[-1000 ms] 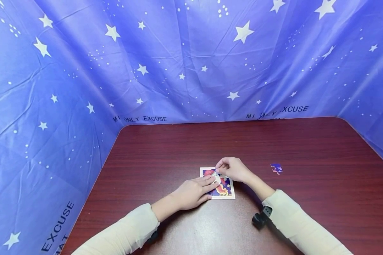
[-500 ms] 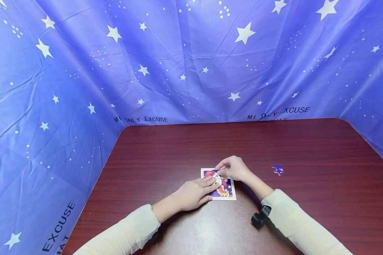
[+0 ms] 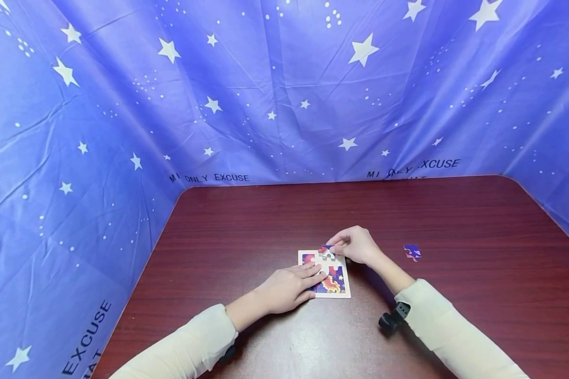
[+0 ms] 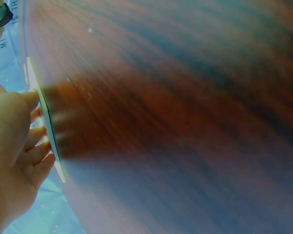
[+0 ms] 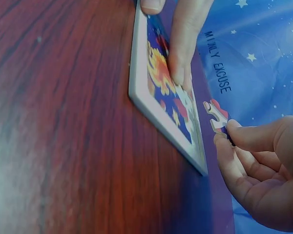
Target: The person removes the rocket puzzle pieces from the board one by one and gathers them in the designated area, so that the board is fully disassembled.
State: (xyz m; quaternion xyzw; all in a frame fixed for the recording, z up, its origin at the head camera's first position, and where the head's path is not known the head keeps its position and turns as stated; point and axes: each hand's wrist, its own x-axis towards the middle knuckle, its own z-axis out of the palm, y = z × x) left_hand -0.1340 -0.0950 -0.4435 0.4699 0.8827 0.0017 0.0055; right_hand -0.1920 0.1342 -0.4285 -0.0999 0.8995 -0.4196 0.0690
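Observation:
A small jigsaw puzzle in a white-edged tray (image 3: 348,292) lies on the table in the head view. My left hand (image 3: 286,288) rests on its left side with extended fingers, hiding part of the picture. The left wrist view shows the left hand (image 4: 14,151) at the tray's edge. Above the tray's far right corner, my right hand (image 3: 357,247) pinches a puzzle piece (image 3: 328,253) between thumb and fingers. In the right wrist view this piece (image 5: 218,118) is red, white and purple, raised off the tray (image 5: 168,126). Fitted pieces with a yellow-orange flame pattern (image 3: 333,284) show beside the left fingertips.
Another loose purple puzzle piece (image 3: 412,252) lies on the dark red wooden table (image 3: 246,226), right of the tray. A blue curtain with white stars (image 3: 284,95) surrounds the table's back and sides. A black wrist camera (image 3: 392,318) sits at the right cuff.
The right hand has lifted a puzzle piece out of the tray's upper right part and moved slightly up and right, baring the pale spot below. The left hand stays in place.

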